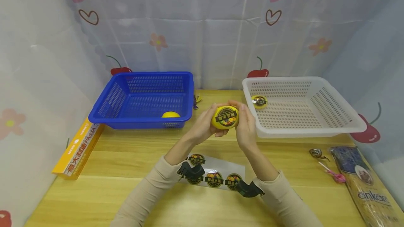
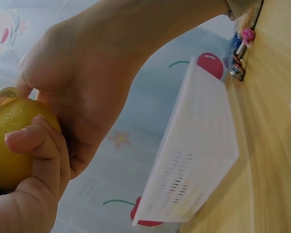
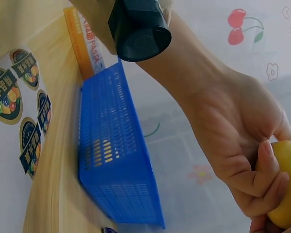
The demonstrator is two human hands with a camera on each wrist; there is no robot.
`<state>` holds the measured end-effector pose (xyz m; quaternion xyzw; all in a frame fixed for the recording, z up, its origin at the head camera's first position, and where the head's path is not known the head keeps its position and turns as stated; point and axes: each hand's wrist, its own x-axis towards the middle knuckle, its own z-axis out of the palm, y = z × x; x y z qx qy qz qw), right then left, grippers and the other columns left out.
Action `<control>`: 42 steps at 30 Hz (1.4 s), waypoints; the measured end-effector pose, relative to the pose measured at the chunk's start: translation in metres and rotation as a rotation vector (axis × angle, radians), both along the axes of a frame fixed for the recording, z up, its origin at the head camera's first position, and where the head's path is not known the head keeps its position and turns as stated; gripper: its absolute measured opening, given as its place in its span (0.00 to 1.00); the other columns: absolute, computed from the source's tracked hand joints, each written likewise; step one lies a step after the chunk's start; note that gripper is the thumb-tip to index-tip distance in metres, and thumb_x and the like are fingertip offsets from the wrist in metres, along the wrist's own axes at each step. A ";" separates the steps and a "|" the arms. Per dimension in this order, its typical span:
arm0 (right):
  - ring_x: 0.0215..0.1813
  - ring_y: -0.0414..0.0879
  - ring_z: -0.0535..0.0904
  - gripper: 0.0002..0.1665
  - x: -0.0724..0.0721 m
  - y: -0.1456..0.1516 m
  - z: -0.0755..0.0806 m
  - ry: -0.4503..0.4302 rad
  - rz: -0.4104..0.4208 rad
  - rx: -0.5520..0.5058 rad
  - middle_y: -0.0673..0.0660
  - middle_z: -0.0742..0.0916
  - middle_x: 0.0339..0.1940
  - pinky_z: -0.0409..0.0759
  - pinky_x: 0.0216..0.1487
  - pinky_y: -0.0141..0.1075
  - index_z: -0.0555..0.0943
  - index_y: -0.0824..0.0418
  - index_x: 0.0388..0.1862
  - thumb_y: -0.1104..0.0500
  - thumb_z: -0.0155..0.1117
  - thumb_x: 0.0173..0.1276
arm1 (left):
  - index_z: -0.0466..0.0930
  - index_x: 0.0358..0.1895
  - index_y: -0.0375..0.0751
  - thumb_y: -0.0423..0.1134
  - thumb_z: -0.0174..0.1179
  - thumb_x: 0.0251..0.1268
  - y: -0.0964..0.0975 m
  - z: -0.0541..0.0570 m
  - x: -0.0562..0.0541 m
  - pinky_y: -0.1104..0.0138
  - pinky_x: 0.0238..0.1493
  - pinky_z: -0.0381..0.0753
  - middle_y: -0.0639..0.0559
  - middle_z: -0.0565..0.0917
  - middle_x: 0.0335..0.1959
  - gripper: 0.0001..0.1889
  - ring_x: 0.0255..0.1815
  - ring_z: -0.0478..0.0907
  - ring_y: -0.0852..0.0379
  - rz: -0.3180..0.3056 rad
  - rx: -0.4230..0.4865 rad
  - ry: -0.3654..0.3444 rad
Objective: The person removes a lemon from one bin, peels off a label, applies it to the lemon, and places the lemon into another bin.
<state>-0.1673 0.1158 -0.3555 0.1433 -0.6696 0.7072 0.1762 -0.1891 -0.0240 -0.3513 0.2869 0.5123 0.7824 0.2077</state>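
A yellow lemon (image 1: 217, 123) is held between my two hands above the table, midway between the baskets. On its upper face sits a round black-and-gold fruit sticker (image 1: 226, 116). My left hand (image 1: 202, 126) grips the lemon from the left, fingers curling underneath. From the other side my right hand (image 1: 246, 125) holds it, with fingertips at the sticker's upper edge. In the left wrist view, bent fingers wrap the lemon (image 2: 9, 150) and the sticker's edge stands up from the peel. Below the forearms lies a white sheet of round stickers (image 1: 222, 165).
A blue basket (image 1: 142, 120) at the left contains one lemon (image 1: 170, 114). The white basket (image 1: 310, 132) at the right holds a stickered lemon (image 1: 259, 102). A pasta box (image 1: 79, 148) lies far left; a pasta bag (image 1: 367, 185), pink lollipop (image 1: 338, 177) and small wrapped item (image 1: 315, 153) lie right.
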 end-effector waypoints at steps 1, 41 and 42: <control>0.42 0.41 0.74 0.25 0.000 0.000 0.001 -0.024 -0.001 0.021 0.65 0.77 0.52 0.76 0.39 0.26 0.70 0.74 0.57 0.54 0.42 0.77 | 0.53 0.67 0.25 0.52 0.30 0.77 0.000 0.000 0.000 0.73 0.19 0.66 0.46 0.74 0.34 0.31 0.21 0.70 0.59 -0.001 0.001 -0.003; 0.40 0.41 0.77 0.20 -0.002 0.008 -0.011 -0.010 0.108 0.022 0.50 0.81 0.44 0.78 0.36 0.27 0.70 0.75 0.55 0.60 0.42 0.77 | 0.56 0.52 0.39 0.35 0.39 0.75 0.004 -0.001 0.001 0.66 0.31 0.82 0.42 0.75 0.42 0.08 0.31 0.80 0.52 0.095 -0.025 -0.100; 0.41 0.41 0.77 0.22 -0.002 0.008 -0.011 -0.005 0.099 0.012 0.49 0.81 0.44 0.78 0.38 0.27 0.71 0.76 0.55 0.58 0.40 0.78 | 0.56 0.53 0.38 0.36 0.37 0.75 0.004 0.000 0.001 0.66 0.32 0.82 0.40 0.73 0.43 0.09 0.32 0.80 0.51 0.101 -0.030 -0.104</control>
